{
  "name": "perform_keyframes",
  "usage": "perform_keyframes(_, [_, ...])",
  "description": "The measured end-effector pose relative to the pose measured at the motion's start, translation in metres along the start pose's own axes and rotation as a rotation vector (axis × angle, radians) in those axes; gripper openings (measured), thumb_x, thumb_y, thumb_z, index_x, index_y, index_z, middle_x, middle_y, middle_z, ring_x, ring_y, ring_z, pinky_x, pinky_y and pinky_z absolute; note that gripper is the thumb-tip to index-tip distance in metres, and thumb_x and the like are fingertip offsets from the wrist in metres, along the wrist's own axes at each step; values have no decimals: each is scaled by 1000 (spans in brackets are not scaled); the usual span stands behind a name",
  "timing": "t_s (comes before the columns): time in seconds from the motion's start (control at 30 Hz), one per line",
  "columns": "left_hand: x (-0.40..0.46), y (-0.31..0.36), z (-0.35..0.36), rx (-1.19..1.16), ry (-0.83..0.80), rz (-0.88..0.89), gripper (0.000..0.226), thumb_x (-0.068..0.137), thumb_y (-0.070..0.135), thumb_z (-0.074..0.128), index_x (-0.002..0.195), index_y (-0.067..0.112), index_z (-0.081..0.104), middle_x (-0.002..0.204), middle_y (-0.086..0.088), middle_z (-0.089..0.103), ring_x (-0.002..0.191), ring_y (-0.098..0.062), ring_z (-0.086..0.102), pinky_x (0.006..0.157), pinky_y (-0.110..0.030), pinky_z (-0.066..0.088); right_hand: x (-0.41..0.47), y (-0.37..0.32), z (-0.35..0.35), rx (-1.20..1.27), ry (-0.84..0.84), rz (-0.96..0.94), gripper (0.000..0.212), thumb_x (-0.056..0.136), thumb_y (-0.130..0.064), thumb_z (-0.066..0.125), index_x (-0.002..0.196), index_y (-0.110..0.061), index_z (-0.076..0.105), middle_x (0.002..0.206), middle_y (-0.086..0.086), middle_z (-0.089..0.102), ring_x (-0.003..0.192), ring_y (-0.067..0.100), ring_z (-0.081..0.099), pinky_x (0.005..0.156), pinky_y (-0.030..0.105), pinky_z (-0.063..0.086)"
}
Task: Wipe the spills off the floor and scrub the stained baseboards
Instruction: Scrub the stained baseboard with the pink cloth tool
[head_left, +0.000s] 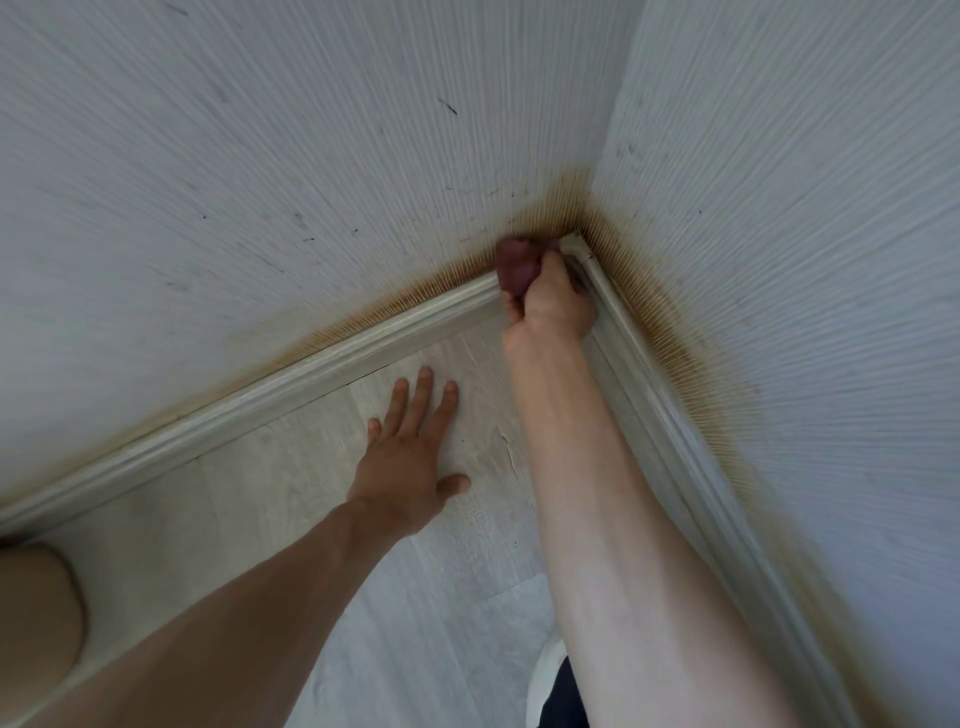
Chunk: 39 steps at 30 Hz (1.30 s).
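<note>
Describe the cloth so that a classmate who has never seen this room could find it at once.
Find the corner where the two pale ribbed walls meet, ringed by a brown stain. At its foot the two baseboards join, and the right hand grips the cloth against that joint. It is the only dark reddish-purple thing among whites and greys.
</note>
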<state>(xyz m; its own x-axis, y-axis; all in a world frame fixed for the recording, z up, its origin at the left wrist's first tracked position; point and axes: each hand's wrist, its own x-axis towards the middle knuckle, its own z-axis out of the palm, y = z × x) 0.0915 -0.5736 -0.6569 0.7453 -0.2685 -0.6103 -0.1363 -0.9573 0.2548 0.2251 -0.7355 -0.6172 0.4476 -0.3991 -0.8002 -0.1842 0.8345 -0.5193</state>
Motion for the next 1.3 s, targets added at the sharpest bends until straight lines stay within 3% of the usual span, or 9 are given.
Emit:
perform_keyframes(0.4, [2, 1, 0, 8, -11, -8, 112, 95, 51, 66, 158, 37, -26, 159, 9, -45, 151, -22, -35, 128, -55, 2, 4, -13, -1, -24, -6, 76, 16, 90, -7, 73, 81, -14, 62, 92, 11, 68, 71, 20, 62, 41, 19, 45])
perform_keyframes(0.5, [2, 0, 0, 19, -4, -16, 112, 95, 51, 66, 158, 37, -26, 159, 9, -45, 151, -22, -35, 127, -55, 1, -3, -6, -2, 6, 10, 62, 14, 90, -12, 74, 82, -16, 63, 84, 4, 67, 69, 16, 61, 44, 21, 46])
perform_keyframes(0.6, [2, 1, -1, -2, 2, -3, 112, 95, 50, 66, 158, 37, -26, 160, 9, -44, 151, -22, -35, 128, -56, 3, -12, 6, -6, -128, -40, -9, 17, 90, -12, 76, 80, -12, 62, 79, 8, 67, 68, 19, 63, 49, 26, 50])
perform_keyframes(0.73, [-1, -1, -1, -2, 2, -7, 110, 95, 52, 65, 158, 38, -25, 160, 9, -44, 151, -21, -34, 128, -55, 3, -23, 14, -23, -181, -147, 92, 14, 93, -19, 75, 101, -12, 66, 87, 7, 70, 77, 17, 67, 54, 25, 54])
perform_keyframes(0.87, [-1, -1, 0, -19, 9, 3, 110, 95, 53, 65, 158, 39, -24, 160, 9, -44, 151, -21, -34, 128, -55, 2, -31, 18, -61, -177, -169, 129, 20, 94, -15, 73, 114, -14, 68, 80, -8, 75, 69, 1, 72, 86, 38, 61])
perform_keyframes(0.97, [-1, 0, -1, -13, 6, -2, 109, 95, 53, 64, 158, 38, -24, 160, 9, -43, 151, -21, -34, 128, -54, 2, -29, 26, -68, -113, -180, 63, 33, 93, -5, 71, 124, -13, 65, 101, -1, 75, 86, 8, 74, 99, 48, 57])
perform_keyframes(1.1, [0, 1, -1, -2, -1, 1, 110, 96, 50, 64, 151, 39, -31, 160, 8, -44, 151, -22, -34, 128, -56, 3, -39, 57, -47, -119, -163, 42, 31, 94, 2, 68, 117, -18, 66, 117, 7, 69, 103, 21, 71, 96, 48, 59])
perform_keyframes(1.17, [-1, 0, -1, 2, 4, 4, 111, 96, 51, 64, 149, 40, -33, 160, 9, -44, 151, -21, -35, 128, -56, 3, -32, 60, -36, -152, -82, 13, 26, 92, 3, 69, 103, -20, 70, 115, 10, 71, 105, 27, 71, 90, 50, 61])
perform_keyframes(1.3, [0, -1, 1, -5, 15, 1, 110, 95, 54, 64, 157, 39, -27, 159, 11, -45, 150, -20, -36, 128, -54, 1, 10, 22, -27, -134, 44, -59, 20, 90, 11, 63, 93, -5, 73, 105, 24, 74, 96, 44, 73, 81, 58, 61])
